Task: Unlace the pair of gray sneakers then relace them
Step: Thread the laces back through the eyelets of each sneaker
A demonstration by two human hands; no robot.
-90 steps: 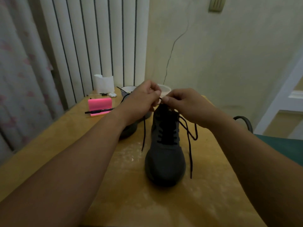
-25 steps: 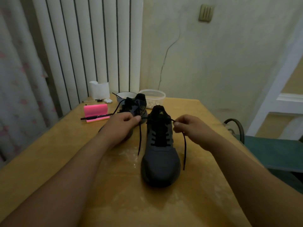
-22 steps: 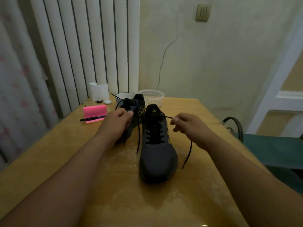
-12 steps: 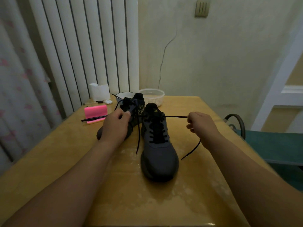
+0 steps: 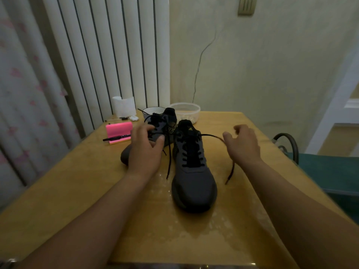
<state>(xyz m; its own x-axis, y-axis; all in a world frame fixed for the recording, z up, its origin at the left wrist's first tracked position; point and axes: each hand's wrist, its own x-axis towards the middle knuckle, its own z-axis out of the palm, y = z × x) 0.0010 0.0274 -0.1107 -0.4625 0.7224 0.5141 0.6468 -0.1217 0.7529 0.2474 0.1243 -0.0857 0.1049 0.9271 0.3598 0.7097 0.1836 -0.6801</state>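
One gray sneaker (image 5: 194,171) stands mid-table with its toe toward me and its black lace threaded up the eyelets. The second gray sneaker (image 5: 165,123) lies behind it to the left, partly hidden. My left hand (image 5: 145,150) rests over that second sneaker with thumb and fingers spread; the left lace end (image 5: 168,164) hangs just beside the thumb. My right hand (image 5: 242,146) hovers right of the near sneaker, blurred, thumb and fingers apart and loosely curled. The right lace end (image 5: 213,136) arcs slackly from the top eyelet, passes under that hand and reaches the table.
On the wooden table (image 5: 77,191), back left, lie a pink notepad (image 5: 118,131) with a black pen, a white paper roll (image 5: 124,106), a small bowl (image 5: 150,110) and a clear plastic container (image 5: 186,111). A green chair (image 5: 330,171) stands at the right edge.
The right lace was pulled taut to the right and now sags. Both hands have loosened their pinch, fingers spreading. The near sneaker has not moved.
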